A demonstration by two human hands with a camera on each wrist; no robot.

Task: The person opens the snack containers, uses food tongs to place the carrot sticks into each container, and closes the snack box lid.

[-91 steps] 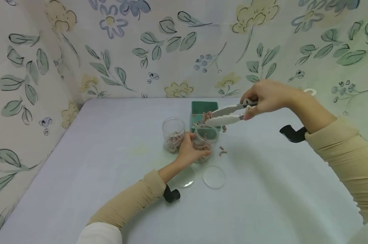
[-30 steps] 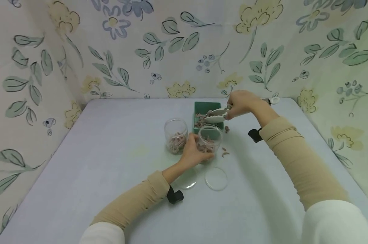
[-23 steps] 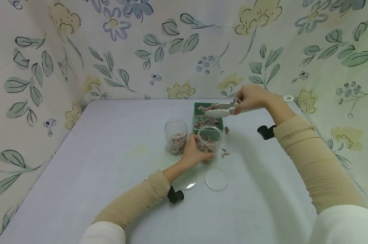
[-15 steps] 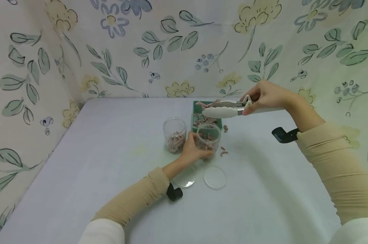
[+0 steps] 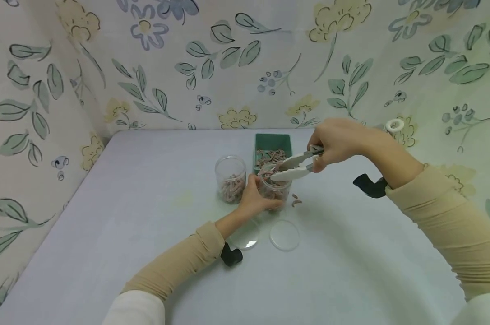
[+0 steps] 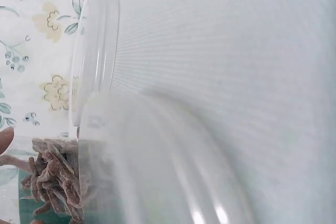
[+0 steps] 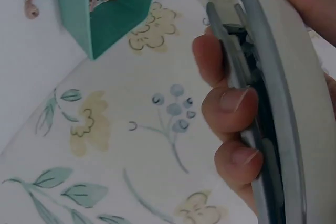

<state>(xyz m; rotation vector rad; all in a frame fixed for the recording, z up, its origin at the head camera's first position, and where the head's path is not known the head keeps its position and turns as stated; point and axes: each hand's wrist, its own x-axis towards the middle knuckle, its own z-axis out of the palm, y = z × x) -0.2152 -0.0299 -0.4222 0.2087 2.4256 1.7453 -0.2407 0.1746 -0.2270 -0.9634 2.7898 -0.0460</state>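
Note:
My left hand [image 5: 253,199] grips a clear plastic jar [image 5: 278,195] partly filled with brownish-pink dried strips. My right hand [image 5: 337,141] holds white-tipped tongs [image 5: 295,173], whose tips sit at the jar's mouth with strips between them. In the right wrist view, fingers [image 7: 233,103] wrap round the handles of the tongs [image 7: 291,87]. Behind the jar stands a green rectangular container [image 5: 272,141] with more strips [image 5: 271,156] inside. The left wrist view shows brown strips [image 6: 55,179] close up; a blurred clear curve fills its foreground.
A second clear jar [image 5: 230,174], also holding strips, stands left of the gripped one. Two clear round lids [image 5: 284,235] lie in front on the white table [image 5: 155,216]. Loose strips [image 5: 296,202] lie right of the jar. A floral-patterned cloth [image 5: 237,81] rises behind.
The tongs went into the green container, picked up strips, rose, and have now come down toward the viewer to the jar's mouth. My left hand keeps its grip on the jar.

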